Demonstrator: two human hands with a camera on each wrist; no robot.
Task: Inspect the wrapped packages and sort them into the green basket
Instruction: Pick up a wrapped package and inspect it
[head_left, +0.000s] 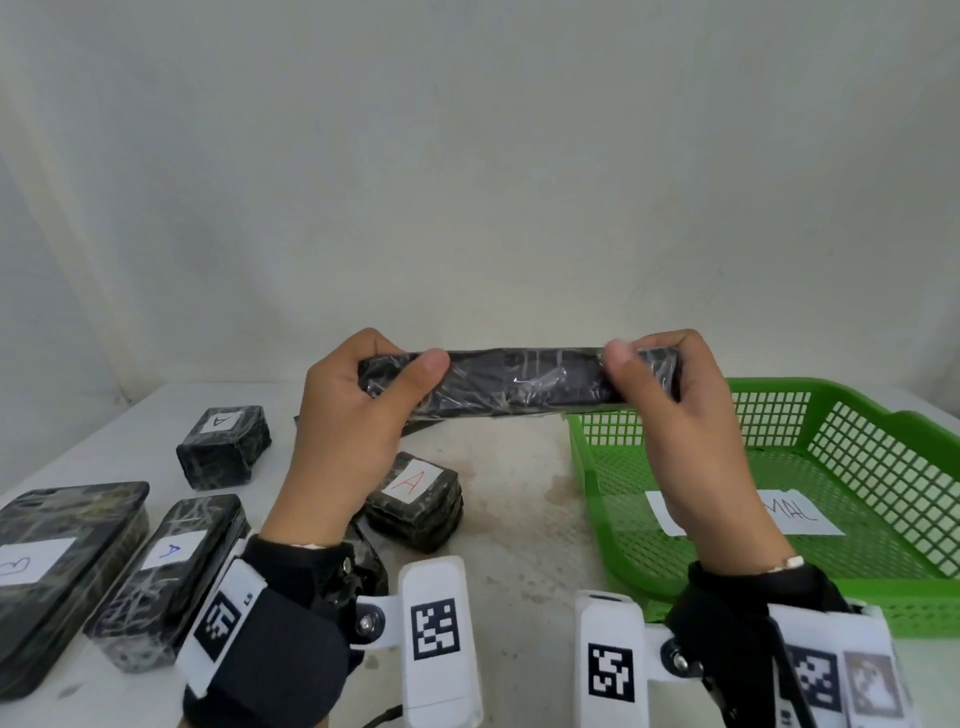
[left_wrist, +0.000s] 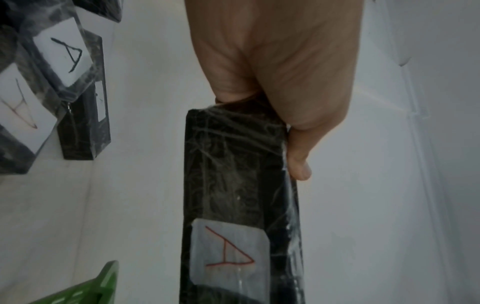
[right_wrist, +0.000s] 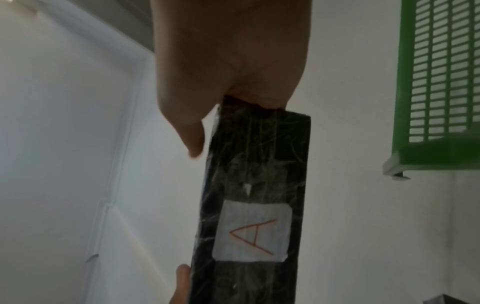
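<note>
A long flat black package (head_left: 519, 382) wrapped in clear film is held level above the table, edge toward me. My left hand (head_left: 358, 410) grips its left end and my right hand (head_left: 670, 405) grips its right end, thumbs on the near side. Both wrist views show the far face of the package (left_wrist: 233, 185) (right_wrist: 257, 185) with a white label carrying a red A (left_wrist: 228, 255) (right_wrist: 253, 234). The green basket (head_left: 852, 587) stands at the right; a white paper sheet (head_left: 800, 512) with writing lies inside it.
Several wrapped black packages lie on the white table (head_left: 519, 519): a small one marked A (head_left: 224, 447) at the back left, one with a red A (head_left: 415, 499) in the middle, a long one with a blue A (head_left: 166, 571), and a large one (head_left: 57, 571) at the far left.
</note>
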